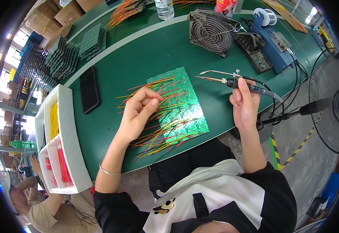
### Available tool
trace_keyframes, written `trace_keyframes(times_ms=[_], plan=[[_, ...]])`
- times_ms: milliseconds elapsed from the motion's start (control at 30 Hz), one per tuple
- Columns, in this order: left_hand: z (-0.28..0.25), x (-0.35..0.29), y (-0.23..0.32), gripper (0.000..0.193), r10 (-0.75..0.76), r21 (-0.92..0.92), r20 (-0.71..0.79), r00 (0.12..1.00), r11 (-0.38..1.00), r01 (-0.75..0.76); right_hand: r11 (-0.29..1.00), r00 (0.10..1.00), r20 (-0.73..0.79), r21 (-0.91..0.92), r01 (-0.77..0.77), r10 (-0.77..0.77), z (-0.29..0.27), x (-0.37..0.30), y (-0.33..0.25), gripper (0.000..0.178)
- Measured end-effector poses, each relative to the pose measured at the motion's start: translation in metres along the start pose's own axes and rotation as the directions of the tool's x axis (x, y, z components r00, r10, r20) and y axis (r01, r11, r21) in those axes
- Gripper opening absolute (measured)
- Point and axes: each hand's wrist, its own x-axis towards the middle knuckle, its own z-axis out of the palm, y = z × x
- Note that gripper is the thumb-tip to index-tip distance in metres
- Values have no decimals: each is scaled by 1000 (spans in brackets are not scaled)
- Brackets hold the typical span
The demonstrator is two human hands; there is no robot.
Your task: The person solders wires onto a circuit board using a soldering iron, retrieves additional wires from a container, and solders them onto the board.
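Observation:
My right hand (245, 101) grips a soldering iron (251, 87) with a thin metal solder-feed tube along it. Its tip points left, above and clear of the table, to the right of a green circuit board panel (194, 110). Over the panel's left part, my left hand (137, 112) pinches a red wire (158, 95) between thumb and fingertips. Many red, yellow and black wires (154, 141) lie across the panel and stick out past its left edge. My left fingers hide some of the boards and wire ends.
Left stands a white foam box (82, 163) of yellow and red wires, near a black phone (89, 90). A fume fan (212, 33), blue solder feeder (280, 46), bottle (164, 9) and stacked boards (93, 42) sit farther back. A pedestal fan (334, 103) stands right; a co-worker (53, 209) sits lower left.

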Motion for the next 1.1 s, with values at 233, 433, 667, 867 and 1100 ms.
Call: trace_keyframes(times_ms=[233,433,667,867,1100], plan=[[0,-2,-1,7,-25,9,-53,998,1000,25,1000,1000,7,6,-2,2,-2,0,0,13],[13,-5,-1,6,56,451,-45,997,892,-29,999,1000,19,36,-15,14,-7,0,0,12],[10,-3,-10,7,160,516,-109,981,853,-82,998,996,77,-35,-42,45,-10,-6,-2,15],[10,-5,-12,7,175,525,-86,981,844,-105,998,988,145,-44,-43,49,-8,-7,-5,16],[10,-6,-8,9,144,528,-69,987,845,-86,992,971,230,-122,-37,64,-12,-9,-11,12]])
